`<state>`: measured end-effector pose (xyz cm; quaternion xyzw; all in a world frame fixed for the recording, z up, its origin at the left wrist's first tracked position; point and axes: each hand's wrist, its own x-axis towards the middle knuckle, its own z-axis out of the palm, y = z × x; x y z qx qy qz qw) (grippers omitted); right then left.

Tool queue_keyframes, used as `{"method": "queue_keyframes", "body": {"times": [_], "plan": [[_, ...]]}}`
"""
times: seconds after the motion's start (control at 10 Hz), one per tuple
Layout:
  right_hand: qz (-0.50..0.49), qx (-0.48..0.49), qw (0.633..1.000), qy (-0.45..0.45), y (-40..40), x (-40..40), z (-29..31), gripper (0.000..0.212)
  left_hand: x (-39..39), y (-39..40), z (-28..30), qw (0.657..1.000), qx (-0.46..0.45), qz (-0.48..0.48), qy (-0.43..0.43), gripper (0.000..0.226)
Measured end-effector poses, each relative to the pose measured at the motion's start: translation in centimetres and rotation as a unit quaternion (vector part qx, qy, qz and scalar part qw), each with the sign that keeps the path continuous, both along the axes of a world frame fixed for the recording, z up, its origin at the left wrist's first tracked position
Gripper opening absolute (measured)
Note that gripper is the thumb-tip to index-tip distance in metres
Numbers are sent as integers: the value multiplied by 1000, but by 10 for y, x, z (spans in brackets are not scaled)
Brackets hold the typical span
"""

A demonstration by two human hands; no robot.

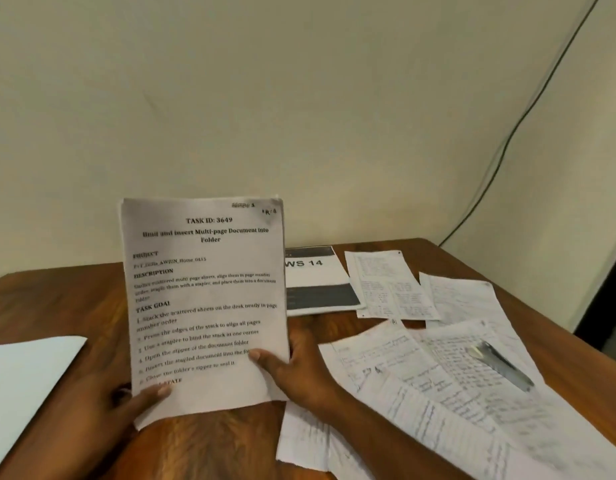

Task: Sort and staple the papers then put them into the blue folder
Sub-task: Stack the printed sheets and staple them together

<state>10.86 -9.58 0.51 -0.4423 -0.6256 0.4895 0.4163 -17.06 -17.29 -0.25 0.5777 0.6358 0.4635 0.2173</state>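
The printed instruction sheet [204, 299] stands nearly upright at centre frame, held up off the wooden table [57, 299] by both hands at its lower edge. The left hand [102, 410] pinches the lower-left corner with its thumb across the front; the right hand [296, 368] grips the lower-right edge, thumb on the print and fingers behind. It looks light and limp, slightly creased, and it would likely flop if held by 1 corner alone, so 2 low holds or a flat palm behind suit it. Whether it is 1 sheet or several I cannot tell, though a second edge seems to show at the top. The handwritten papers [438, 368] lie fanned and overlapping at lower right, thin and easily slid; lifting them by a free edge and squaring them on the table seems the safest way. A shiny stapler-like object [500, 365] rests on them, too blurred to name surely. Behind, at centre right, a booklet marked WS 14 [317, 278] is partly covered by the held sheet. At lower left a pale folder [25, 382] is cut off by the frame, with only a hint of blue at its edge, so I cannot confirm it is the blue one. A dark cable [528, 109] runs down the wall at upper right.
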Motion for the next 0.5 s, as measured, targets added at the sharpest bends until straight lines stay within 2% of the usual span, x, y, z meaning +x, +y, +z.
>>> {"method": "queue_keyframes", "body": {"times": [0.1, 0.2, 0.3, 0.4, 0.5], "plan": [[3, 8, 1000, -3, -4, 3, 3, 42, 2, -8, -2, 1000, -3, -4, -7, 49], [2, 27, 1000, -11, -7, 4, 11, 44, -11, 2, -7, 997, -3, 2, 79, 48], [-7, 33, 999, -17, -8, 0, 17, 43, -51, 27, -40, 981, -16, 48, 185, 53], [-14, 30, 999, -24, -9, -6, 19, 44, -56, 27, -32, 989, -3, 41, 139, 68], [-25, 33, 999, -30, -11, -7, 20, 43, -32, 21, -23, 998, 12, 21, 56, 32]]}}
